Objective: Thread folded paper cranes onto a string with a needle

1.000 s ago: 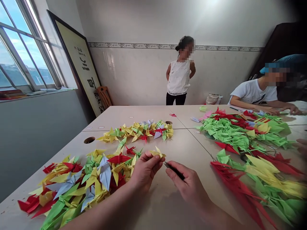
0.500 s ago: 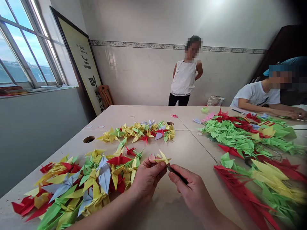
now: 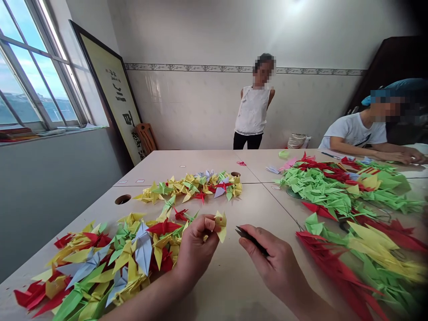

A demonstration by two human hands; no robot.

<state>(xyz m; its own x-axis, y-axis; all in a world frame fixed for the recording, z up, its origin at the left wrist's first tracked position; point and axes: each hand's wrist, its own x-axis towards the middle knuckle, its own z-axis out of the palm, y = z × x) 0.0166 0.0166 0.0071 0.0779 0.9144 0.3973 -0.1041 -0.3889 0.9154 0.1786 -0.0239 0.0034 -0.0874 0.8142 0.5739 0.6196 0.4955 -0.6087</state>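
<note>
My left hand pinches a small yellow paper crane between thumb and fingers, just above the table. My right hand is closed around a thin black tool, its pointed tip aimed at the crane with a small gap between them. A heap of folded cranes in yellow, green, red and pale blue lies directly left of my left hand.
A second crane cluster lies farther back on the beige table. Green, red and yellow folded paper covers the right side. One person stands by the far wall; another sits at the right. A round hole marks the tabletop.
My left hand has turned the yellow crane upright and drawn it slightly back. The black tool's tip has come away from the crane. The view shifted a little.
</note>
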